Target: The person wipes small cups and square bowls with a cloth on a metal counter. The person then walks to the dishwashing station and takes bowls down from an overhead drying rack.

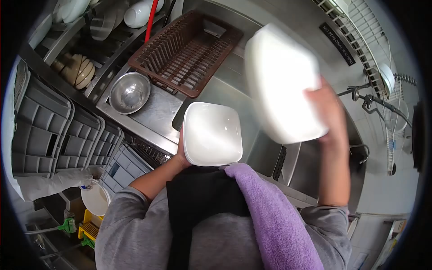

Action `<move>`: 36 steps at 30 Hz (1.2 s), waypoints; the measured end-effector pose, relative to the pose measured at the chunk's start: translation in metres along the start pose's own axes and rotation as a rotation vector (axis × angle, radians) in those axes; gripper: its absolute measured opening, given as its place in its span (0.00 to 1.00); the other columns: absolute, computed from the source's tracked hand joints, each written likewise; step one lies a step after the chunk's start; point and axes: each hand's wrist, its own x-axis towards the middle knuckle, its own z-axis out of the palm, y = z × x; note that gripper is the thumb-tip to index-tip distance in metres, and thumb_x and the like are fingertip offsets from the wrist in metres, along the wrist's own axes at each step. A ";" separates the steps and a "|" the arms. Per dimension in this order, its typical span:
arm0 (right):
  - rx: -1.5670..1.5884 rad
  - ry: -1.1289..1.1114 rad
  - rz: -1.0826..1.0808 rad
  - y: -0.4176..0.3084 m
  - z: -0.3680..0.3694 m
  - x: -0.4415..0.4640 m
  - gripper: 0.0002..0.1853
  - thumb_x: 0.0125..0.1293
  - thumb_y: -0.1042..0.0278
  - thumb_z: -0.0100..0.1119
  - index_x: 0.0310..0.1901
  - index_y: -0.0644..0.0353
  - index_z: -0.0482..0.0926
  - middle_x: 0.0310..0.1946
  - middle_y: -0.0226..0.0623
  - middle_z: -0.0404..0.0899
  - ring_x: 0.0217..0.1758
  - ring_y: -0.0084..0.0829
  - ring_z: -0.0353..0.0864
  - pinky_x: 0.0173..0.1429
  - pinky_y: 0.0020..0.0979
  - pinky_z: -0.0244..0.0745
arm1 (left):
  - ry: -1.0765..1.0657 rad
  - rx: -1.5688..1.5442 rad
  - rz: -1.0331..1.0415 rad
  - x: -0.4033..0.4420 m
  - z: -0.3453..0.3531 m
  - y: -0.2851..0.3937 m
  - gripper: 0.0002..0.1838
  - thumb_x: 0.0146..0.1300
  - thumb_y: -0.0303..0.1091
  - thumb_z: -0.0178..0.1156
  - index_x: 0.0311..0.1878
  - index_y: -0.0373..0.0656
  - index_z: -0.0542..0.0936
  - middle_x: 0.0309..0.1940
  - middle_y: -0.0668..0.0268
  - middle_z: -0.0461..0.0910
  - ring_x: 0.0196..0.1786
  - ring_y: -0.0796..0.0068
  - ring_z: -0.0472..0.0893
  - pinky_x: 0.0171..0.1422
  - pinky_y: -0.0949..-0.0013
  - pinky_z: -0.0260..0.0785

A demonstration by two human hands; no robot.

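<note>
My left hand [181,150] grips a white square bowl [213,134] from its left side, close to my body, with the inside facing up. Most of the fingers are hidden behind it. Out to the right, my right hand [326,108] holds a second white dish [283,83], raised above the sink and smeared by motion. The thumb lies over its face; whether it is one dish or a stack I cannot tell. A purple towel [274,216] hangs down my front, over a black apron [204,193].
A brown dish rack [180,67] stands at the sink's far left, beside a metal bowl [129,93] on the steel counter [164,114]. The sink [216,92] lies ahead. Grey crates [58,130] are stacked at left. A spray hose [373,98] and wire shelf [360,36] are at right.
</note>
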 end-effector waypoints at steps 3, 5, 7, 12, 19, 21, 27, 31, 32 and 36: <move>0.079 -0.081 0.180 0.058 0.061 -0.023 0.21 0.62 0.76 0.49 0.57 0.66 0.63 0.44 0.40 0.75 0.45 0.27 0.77 0.51 0.28 0.73 | 0.239 0.020 0.014 -0.009 0.028 -0.001 0.41 0.65 0.70 0.31 0.70 0.50 0.62 0.65 0.59 0.67 0.65 0.55 0.69 0.67 0.49 0.64; 0.113 -0.114 0.212 0.084 0.082 -0.034 0.21 0.63 0.77 0.46 0.58 0.65 0.61 0.48 0.42 0.72 0.51 0.28 0.73 0.57 0.30 0.69 | 0.378 0.027 0.016 -0.012 0.027 -0.002 0.40 0.65 0.69 0.31 0.69 0.50 0.62 0.64 0.59 0.68 0.65 0.56 0.69 0.68 0.50 0.64; -0.051 -0.120 0.050 0.114 0.095 -0.042 0.20 0.65 0.75 0.44 0.60 0.65 0.60 0.51 0.44 0.71 0.56 0.32 0.71 0.62 0.31 0.64 | 0.294 0.036 0.010 -0.008 0.013 -0.002 0.40 0.65 0.69 0.31 0.69 0.50 0.62 0.64 0.59 0.68 0.65 0.56 0.69 0.68 0.50 0.64; -0.431 -0.034 -0.125 0.118 0.101 -0.058 0.22 0.65 0.76 0.44 0.62 0.66 0.61 0.49 0.45 0.66 0.53 0.35 0.69 0.60 0.30 0.64 | 0.113 0.062 0.014 0.000 -0.004 -0.006 0.40 0.65 0.69 0.31 0.69 0.49 0.62 0.64 0.59 0.68 0.65 0.57 0.69 0.68 0.51 0.64; -0.581 -0.002 -0.230 0.150 0.098 -0.057 0.34 0.65 0.72 0.52 0.71 0.63 0.50 0.43 0.49 0.61 0.44 0.40 0.65 0.54 0.33 0.65 | 0.063 0.083 0.016 0.007 -0.021 -0.015 0.40 0.66 0.69 0.31 0.69 0.49 0.62 0.64 0.60 0.68 0.65 0.57 0.70 0.67 0.51 0.64; -0.629 -0.020 -0.236 0.119 0.082 -0.043 0.35 0.65 0.70 0.53 0.71 0.64 0.50 0.43 0.47 0.61 0.43 0.37 0.65 0.53 0.32 0.66 | 0.056 0.086 -0.001 0.012 -0.022 -0.019 0.40 0.66 0.69 0.32 0.69 0.49 0.62 0.64 0.60 0.68 0.64 0.57 0.70 0.67 0.51 0.65; -0.731 0.620 -1.008 -0.067 -0.033 0.062 0.29 0.64 0.74 0.53 0.67 0.62 0.59 0.47 0.41 0.67 0.37 0.27 0.69 0.44 0.31 0.71 | 0.060 0.087 -0.036 0.013 -0.028 -0.025 0.39 0.66 0.68 0.32 0.69 0.49 0.62 0.63 0.60 0.69 0.64 0.58 0.70 0.67 0.52 0.65; -0.834 0.819 -0.764 -0.156 -0.128 0.161 0.22 0.63 0.73 0.53 0.60 0.62 0.67 0.50 0.48 0.72 0.43 0.43 0.79 0.49 0.37 0.73 | 0.056 0.077 -0.039 0.017 -0.029 -0.027 0.39 0.66 0.68 0.32 0.69 0.49 0.63 0.63 0.60 0.69 0.64 0.58 0.70 0.67 0.52 0.65; -0.972 0.767 -0.575 -0.165 -0.147 0.185 0.22 0.63 0.73 0.53 0.60 0.61 0.67 0.51 0.50 0.73 0.47 0.46 0.78 0.52 0.38 0.73 | 0.058 0.071 -0.035 0.017 -0.029 -0.028 0.39 0.66 0.68 0.32 0.69 0.49 0.63 0.63 0.60 0.69 0.64 0.58 0.71 0.67 0.52 0.65; -1.729 0.468 -0.585 -0.144 -0.206 0.247 0.23 0.62 0.74 0.52 0.60 0.53 0.70 0.51 0.50 0.77 0.56 0.48 0.76 0.58 0.41 0.70 | 0.072 0.060 -0.011 0.013 -0.038 -0.026 0.39 0.66 0.68 0.32 0.69 0.49 0.63 0.63 0.60 0.69 0.63 0.58 0.71 0.66 0.52 0.66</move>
